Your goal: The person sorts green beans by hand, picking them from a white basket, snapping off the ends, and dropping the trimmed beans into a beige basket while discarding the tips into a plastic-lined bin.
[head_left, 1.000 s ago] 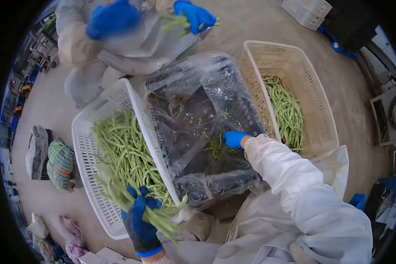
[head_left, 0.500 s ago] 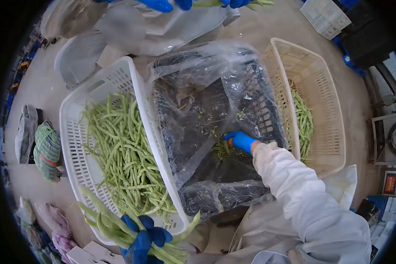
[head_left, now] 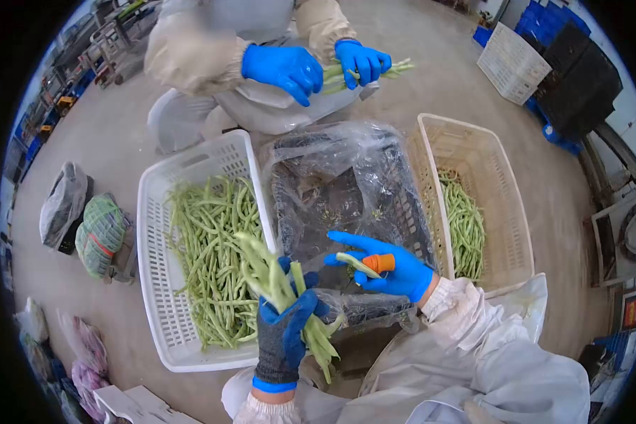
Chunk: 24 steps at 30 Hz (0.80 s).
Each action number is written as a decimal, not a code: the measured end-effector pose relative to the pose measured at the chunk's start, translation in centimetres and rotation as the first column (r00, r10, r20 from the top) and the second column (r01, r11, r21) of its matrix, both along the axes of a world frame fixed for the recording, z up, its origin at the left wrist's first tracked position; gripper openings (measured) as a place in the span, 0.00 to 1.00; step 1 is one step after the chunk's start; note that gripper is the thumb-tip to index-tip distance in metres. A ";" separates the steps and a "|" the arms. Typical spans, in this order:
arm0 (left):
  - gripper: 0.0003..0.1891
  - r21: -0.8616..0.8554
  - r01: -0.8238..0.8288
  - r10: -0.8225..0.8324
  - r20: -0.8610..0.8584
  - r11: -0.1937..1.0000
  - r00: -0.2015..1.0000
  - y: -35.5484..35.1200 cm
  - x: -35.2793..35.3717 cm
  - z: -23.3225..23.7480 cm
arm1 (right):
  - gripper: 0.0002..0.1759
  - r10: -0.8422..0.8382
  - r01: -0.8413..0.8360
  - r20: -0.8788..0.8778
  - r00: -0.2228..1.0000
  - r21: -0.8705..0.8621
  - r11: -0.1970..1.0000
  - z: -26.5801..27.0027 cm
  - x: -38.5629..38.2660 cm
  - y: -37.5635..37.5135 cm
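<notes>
My left hand (head_left: 287,332), in a dark grey and blue coated glove, is closed around a bunch of green beans (head_left: 275,279) near the white basket's right side. To its right, my right hand (head_left: 396,272) wears a blue glove with an orange thumb cover (head_left: 379,263). A single short green bean (head_left: 357,265) sits between its thumb and curled fingers, while the index finger points left. Under my right hand stands a dark crate (head_left: 318,219) lined with clear plastic, with small green scraps in it. The white basket (head_left: 148,283) on the left holds many green beans (head_left: 219,275).
A cream basket (head_left: 505,205) with green beans (head_left: 463,230) stands at the right. Across from me, a co-worker's blue-gloved hands (head_left: 360,63) hold green beans. Wrapped bundles (head_left: 100,237) lie on the floor at left; a white crate (head_left: 514,62) stands at far right.
The view has tilted up, showing more of the co-worker. My right hand has come up out of the crate and now holds a bean. My left hand has moved right with its bunch, nearer my right hand.
</notes>
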<state>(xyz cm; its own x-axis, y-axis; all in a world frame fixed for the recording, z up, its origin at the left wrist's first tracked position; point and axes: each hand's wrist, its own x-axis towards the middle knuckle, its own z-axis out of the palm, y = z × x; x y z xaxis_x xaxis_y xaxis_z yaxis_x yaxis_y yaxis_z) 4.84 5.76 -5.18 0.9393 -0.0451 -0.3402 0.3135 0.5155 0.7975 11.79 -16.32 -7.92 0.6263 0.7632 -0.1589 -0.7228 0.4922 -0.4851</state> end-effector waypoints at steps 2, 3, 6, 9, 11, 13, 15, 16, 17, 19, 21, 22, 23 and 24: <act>0.32 0.016 0.019 -0.020 0.056 1.000 0.998 -0.3 0.2 -0.3 | 0.32 -0.030 0.149 0.475 0.879 -0.214 0.966 0.4 -1.4 1.1; 0.32 0.041 0.052 -0.056 0.100 0.998 0.993 -0.5 0.3 -0.2 | 0.33 0.046 0.378 0.829 0.558 -0.303 0.875 0.6 -2.0 1.5; 0.31 -0.002 0.055 -0.054 0.155 0.998 0.986 -0.6 0.4 0.5 | 0.34 -0.022 0.134 0.378 0.926 -0.272 0.953 0.8 -2.7 1.9; 0.30 -0.012 0.052 -0.049 0.196 0.999 0.979 -0.5 0.4 0.9 | 0.32 -0.022 0.056 0.156 0.987 -0.215 0.975 -0.1 -3.1 2.1; 0.24 0.167 0.092 -0.116 0.141 0.982 0.983 -0.1 0.3 0.1 | 0.26 0.065 -0.063 -0.028 0.997 0.075 0.995 -0.5 -3.2 2.2; 0.17 0.168 0.044 -0.064 0.121 0.985 0.991 -0.1 0.1 0.2 | 0.25 0.010 -0.013 -0.041 0.999 -0.064 0.998 -0.5 -3.7 2.4; 0.17 0.091 -0.013 0.016 -0.031 0.996 0.999 0.3 0.2 -1.0 | 0.23 -0.041 0.032 -0.043 0.998 -0.199 0.979 0.6 -3.9 2.6; 0.15 0.095 -0.065 0.070 -0.048 0.993 0.996 0.6 0.3 -1.5 | 0.22 -0.016 0.008 -0.026 1.000 -0.288 0.958 1.8 -3.7 2.0; 0.15 0.095 -0.065 0.069 -0.048 0.993 0.996 0.8 0.3 -2.0 | 0.22 0.008 -0.011 -0.011 1.000 -0.375 0.927 2.9 -3.7 1.7; 0.16 0.105 -0.135 0.133 0.030 0.985 0.991 1.3 0.5 -2.8 | 0.21 0.034 -0.015 0.040 0.999 -0.401 0.916 3.8 -3.9 1.8; 0.16 0.092 -0.171 0.169 0.036 0.981 0.985 1.4 0.6 -3.2 | 0.19 0.147 0.036 0.251 0.957 -0.602 0.798 4.2 -4.2 2.4; 0.16 0.115 -0.154 0.152 0.023 0.981 0.988 1.5 0.5 -3.0 | 0.19 0.141 0.040 0.251 0.958 -0.601 0.798 3.9 -4.2 2.7; 0.17 0.137 -0.138 0.138 0.011 0.981 0.990 1.6 0.5 -2.8 | 0.18 0.184 0.077 0.321 0.929 -0.653 0.753 3.5 -4.2 3.0; 0.17 0.139 -0.134 0.134 0.011 0.981 0.991 1.5 0.5 -2.7 | 0.17 0.232 0.118 0.385 0.893 -0.699 0.705 3.2 -4.3 3.2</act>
